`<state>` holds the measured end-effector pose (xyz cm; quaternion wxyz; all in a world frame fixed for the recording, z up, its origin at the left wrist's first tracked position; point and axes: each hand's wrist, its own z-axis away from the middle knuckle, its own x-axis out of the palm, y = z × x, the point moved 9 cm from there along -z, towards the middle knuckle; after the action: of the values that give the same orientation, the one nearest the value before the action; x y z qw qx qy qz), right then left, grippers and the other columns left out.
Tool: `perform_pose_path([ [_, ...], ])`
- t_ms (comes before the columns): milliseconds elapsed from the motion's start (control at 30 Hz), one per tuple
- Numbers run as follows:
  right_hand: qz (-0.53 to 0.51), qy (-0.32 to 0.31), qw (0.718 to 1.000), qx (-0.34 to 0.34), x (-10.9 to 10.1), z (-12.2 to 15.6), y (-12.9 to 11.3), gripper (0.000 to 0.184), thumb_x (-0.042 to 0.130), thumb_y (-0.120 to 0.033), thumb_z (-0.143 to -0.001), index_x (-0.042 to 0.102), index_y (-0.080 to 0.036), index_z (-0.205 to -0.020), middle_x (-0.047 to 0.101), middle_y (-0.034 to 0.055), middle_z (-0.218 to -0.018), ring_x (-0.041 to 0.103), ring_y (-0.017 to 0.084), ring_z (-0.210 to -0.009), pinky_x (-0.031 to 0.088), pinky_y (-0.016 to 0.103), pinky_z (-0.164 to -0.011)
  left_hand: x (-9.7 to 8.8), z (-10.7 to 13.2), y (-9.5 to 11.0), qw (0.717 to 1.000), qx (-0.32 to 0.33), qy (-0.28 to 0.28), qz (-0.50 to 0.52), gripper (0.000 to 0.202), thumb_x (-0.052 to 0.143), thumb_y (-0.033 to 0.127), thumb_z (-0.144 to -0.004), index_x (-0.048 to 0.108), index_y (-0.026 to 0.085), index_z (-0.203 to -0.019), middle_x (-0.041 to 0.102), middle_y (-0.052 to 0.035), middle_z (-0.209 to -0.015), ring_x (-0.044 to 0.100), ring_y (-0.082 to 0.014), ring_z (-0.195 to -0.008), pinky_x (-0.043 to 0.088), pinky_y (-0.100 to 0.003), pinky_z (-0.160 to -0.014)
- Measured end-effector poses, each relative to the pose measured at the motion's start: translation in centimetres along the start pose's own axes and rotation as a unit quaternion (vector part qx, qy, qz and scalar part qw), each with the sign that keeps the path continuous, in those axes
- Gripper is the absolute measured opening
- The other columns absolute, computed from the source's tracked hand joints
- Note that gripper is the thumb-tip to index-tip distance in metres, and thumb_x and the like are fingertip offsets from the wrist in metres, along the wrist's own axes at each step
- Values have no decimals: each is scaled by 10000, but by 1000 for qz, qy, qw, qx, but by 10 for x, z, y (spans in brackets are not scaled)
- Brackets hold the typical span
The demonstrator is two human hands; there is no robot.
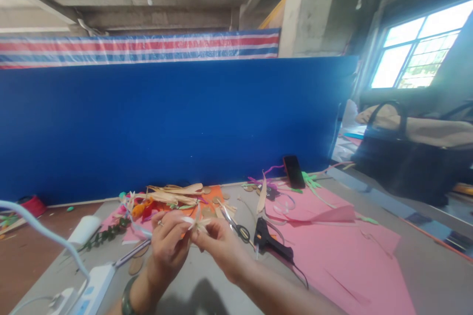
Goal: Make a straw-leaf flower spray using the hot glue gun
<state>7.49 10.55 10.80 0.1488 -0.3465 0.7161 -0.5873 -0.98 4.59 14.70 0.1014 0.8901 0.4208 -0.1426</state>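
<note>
Both my hands meet low in the middle of the view, over a grey table (424, 275). My left hand (168, 246) and my right hand (219, 246) pinch a small pale star-shaped piece of dried leaf strips (197, 223) between their fingertips. A watch or bangle sits on my left wrist. Just beyond my hands lie scissors (236, 226) and a black glue gun (271, 243) with its cord.
Pink paper sheets (332, 251) cover the right half of the table. A pile of dried leaf strips (173, 194) and orange paper lies behind my hands. A phone (293, 171) leans on the blue partition (166, 118). A white power strip (92, 288) lies at bottom left.
</note>
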Motion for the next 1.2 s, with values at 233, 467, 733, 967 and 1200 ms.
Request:
perform_pose_path([
  [233,80,90,993,-1,-28,1,-16,422,866,-405,-536,540,-179,-680,534,-37,-636,464,122,-633,367,253,-614,4,1,-10,998,-47,-17,30,141,569,77,-834,610,193,-766,641,-26,-759,602,-191,-738,401,-380,-761],
  [467,79,116,990,-4,-44,2,-21,321,742,-462,-716,650,-156,-741,640,14,-708,549,137,-661,417,267,-657,9,2,-5,998,-35,-16,41,145,584,80,-824,613,213,-774,672,-8,-759,631,-190,-725,409,-380,-759],
  [733,-30,129,991,25,-43,-1,-9,251,748,-348,-692,594,-165,-616,566,-38,-588,474,100,-572,367,243,-623,9,7,-1,999,-11,-6,34,168,592,58,-812,628,219,-839,673,-15,-769,635,-194,-757,409,-392,-782],
  [967,-60,110,991,56,-40,-3,-5,155,747,-260,-631,638,-151,-650,608,-18,-636,511,115,-621,387,255,-665,8,3,3,999,-4,-3,43,190,585,41,-812,617,224,-850,677,-12,-764,633,-194,-740,397,-395,-762],
  [1200,-73,103,991,51,-41,-4,-8,199,787,-266,-605,627,-151,-634,616,-21,-638,522,108,-618,400,254,-673,12,3,3,998,-3,-15,54,187,592,36,-804,612,218,-839,679,-13,-760,628,-192,-736,389,-394,-758],
])
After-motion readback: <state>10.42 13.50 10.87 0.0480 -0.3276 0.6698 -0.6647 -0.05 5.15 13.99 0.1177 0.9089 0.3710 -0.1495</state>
